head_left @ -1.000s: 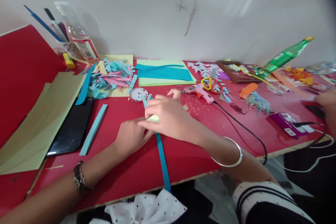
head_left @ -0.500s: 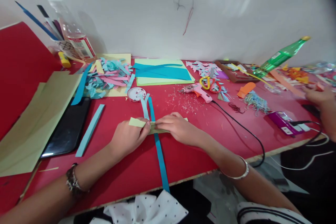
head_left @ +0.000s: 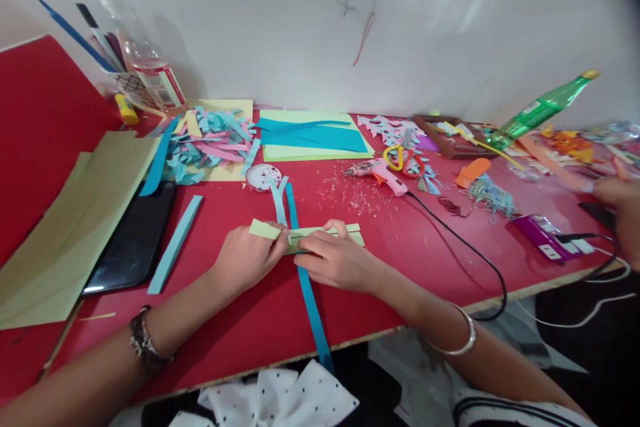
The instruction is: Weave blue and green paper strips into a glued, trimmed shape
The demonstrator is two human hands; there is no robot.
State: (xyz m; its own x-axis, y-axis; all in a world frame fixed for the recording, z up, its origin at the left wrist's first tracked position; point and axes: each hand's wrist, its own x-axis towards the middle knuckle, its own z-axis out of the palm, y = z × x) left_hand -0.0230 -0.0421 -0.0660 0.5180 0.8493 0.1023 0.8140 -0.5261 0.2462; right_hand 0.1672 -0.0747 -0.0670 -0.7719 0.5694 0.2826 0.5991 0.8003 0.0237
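Fingers of the left hand close on the pale green paper, near the middle of the front edge of the table, apparently to steady it; fingers of the right hand bend over it, perhaps keeping it flat, though whether they grip cannot be told. It crosses a blue strip reaching past that edge. Toward the back left corner, a clear bottle bears a red-and-white label, its writing unreadable.
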